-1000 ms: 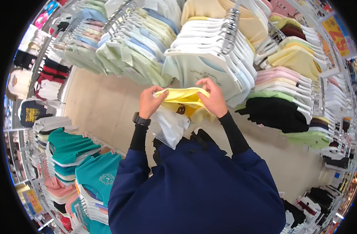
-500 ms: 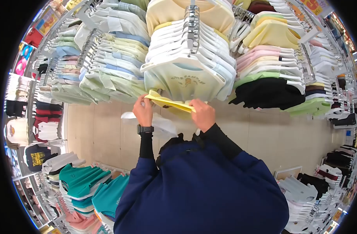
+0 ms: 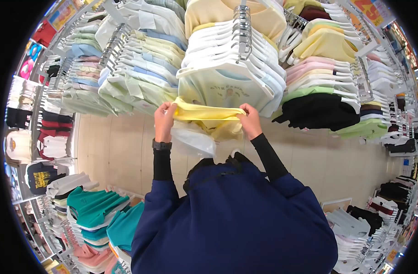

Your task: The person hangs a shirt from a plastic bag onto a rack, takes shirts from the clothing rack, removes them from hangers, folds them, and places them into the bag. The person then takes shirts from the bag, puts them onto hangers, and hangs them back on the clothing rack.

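Note:
A yellow garment (image 3: 208,112) stretches between my two hands in front of the rack, its top edge pulled nearly straight; more yellow cloth hangs underneath. My left hand (image 3: 164,119) is closed on its left end, and a dark watch sits on that wrist. At the right end my right hand (image 3: 250,120) pinches the cloth. A translucent white plastic bag (image 3: 195,140) hangs below the cloth, near my left hand; what holds it is hidden. Just beyond stands a pale printed T-shirt (image 3: 227,91) on a white hanger (image 3: 213,65).
White hangers with shirts fill a metal rail (image 3: 242,32) ahead. Pastel shirts (image 3: 140,77) hang to the left, a black garment (image 3: 316,112) to the right. Teal shirts (image 3: 95,205) are on a rack behind me at left. Beige tiled floor (image 3: 113,141) lies between the racks.
My right hand has moved outward to the right and slightly up, and the yellow cloth is spread wider and flatter. More of the hanging yellow cloth shows. The view has shifted slightly.

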`<state>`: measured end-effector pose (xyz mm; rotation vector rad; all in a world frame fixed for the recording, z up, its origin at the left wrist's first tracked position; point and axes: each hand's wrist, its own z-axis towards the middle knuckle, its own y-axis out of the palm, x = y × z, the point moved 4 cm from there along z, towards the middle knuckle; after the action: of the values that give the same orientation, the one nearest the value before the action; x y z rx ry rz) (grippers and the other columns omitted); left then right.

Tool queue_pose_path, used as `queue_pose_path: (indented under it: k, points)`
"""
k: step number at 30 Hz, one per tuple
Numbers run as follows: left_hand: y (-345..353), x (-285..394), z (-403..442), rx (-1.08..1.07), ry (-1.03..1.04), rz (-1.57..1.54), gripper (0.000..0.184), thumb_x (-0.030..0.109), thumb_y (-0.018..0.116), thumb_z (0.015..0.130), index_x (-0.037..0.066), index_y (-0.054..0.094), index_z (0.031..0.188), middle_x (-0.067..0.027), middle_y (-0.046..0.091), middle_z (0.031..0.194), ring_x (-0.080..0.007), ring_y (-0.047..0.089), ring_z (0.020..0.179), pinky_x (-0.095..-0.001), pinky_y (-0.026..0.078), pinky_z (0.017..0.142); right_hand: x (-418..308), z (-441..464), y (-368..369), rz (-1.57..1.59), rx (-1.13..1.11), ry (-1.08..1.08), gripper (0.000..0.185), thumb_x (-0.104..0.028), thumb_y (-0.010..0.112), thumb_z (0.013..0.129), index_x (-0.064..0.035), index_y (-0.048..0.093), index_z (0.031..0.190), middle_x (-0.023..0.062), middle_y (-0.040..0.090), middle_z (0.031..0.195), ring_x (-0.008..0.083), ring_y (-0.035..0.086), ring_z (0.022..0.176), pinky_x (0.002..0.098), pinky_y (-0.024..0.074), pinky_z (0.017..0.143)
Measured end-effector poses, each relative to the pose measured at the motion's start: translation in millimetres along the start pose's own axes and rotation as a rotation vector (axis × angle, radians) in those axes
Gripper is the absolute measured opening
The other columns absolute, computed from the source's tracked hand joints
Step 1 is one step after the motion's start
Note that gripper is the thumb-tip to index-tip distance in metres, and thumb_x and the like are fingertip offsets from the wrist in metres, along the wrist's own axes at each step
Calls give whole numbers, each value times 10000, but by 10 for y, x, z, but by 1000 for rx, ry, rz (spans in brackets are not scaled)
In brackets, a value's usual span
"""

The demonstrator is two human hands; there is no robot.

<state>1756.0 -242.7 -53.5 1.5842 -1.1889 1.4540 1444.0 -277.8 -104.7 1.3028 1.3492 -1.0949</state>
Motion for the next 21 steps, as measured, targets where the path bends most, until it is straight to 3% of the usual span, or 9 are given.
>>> queue_pose_path:
  k: [2, 4, 8, 11, 12, 15, 18, 21]
  points:
    - [23, 63, 10, -45, 237, 243, 174, 176, 661, 889, 19, 707, 948, -18, 655, 728, -143, 582, 589, -301, 458, 576, -134, -17, -30, 71, 25, 30, 108, 58, 553, 749, -23, 553, 821, -26, 531, 769, 65, 498, 735, 237, 412, 651]
    - [56, 156, -108, -75, 542, 519, 195, 203, 696, 857, 26, 726, 934, -88, 704, 749, -208, 628, 584, -347, 486, 584, -141, 4, -111, 17, 42, -39, 106, 46, 559, 761, -21, 557, 843, 3, 556, 785, 102, 525, 729, 254, 427, 664]
    - [147, 126, -218, -30, 350, 768, 227, 232, 713, 832, 48, 734, 964, -193, 698, 830, -379, 665, 731, -401, 514, 646, -141, -38, -183, -344, -1, -272, 123, -8, 595, 776, -27, 568, 894, 81, 598, 835, 221, 595, 773, 326, 468, 718]
    - [304, 243, -342, 41, 393, 714, 208, 227, 701, 846, 49, 725, 950, -192, 689, 809, -385, 661, 730, -420, 509, 643, -258, -102, -173, -568, -410, -260, 173, -70, 634, 781, -36, 579, 942, 130, 597, 871, 315, 610, 848, 393, 484, 776]
    - [386, 242, -381, -12, 414, 668, 203, 228, 698, 849, 50, 722, 942, -193, 684, 800, -389, 658, 730, -425, 508, 644, -305, -117, -188, -622, -529, -142, 226, -114, 652, 789, -62, 587, 999, 139, 596, 950, 334, 597, 962, 414, 470, 844]
    - [596, 246, -471, -182, 433, 598, 193, 234, 693, 853, 53, 716, 918, -195, 672, 775, -401, 647, 733, -439, 504, 646, -599, 45, -282, -694, -109, -544, 265, -95, 662, 800, -61, 577, 1050, 155, 580, 1061, 348, 560, 1052, 421, 447, 904]
    - [672, 215, -488, -394, 373, 718, 195, 247, 703, 842, 60, 716, 892, -189, 662, 742, -409, 636, 733, -451, 503, 648, -996, 262, -379, -706, 267, -688, 307, -55, 665, 800, -41, 562, 1088, 167, 557, 1128, 354, 528, 1121, 429, 425, 950]
    - [601, 125, -481, -471, 408, 813, 200, 252, 711, 828, 63, 715, 892, -187, 667, 752, -412, 633, 733, -466, 504, 655, -1154, 396, -298, -692, 303, -763, 335, -24, 668, 795, -9, 556, 1110, 169, 579, 1112, 355, 546, 1105, 429, 430, 951]
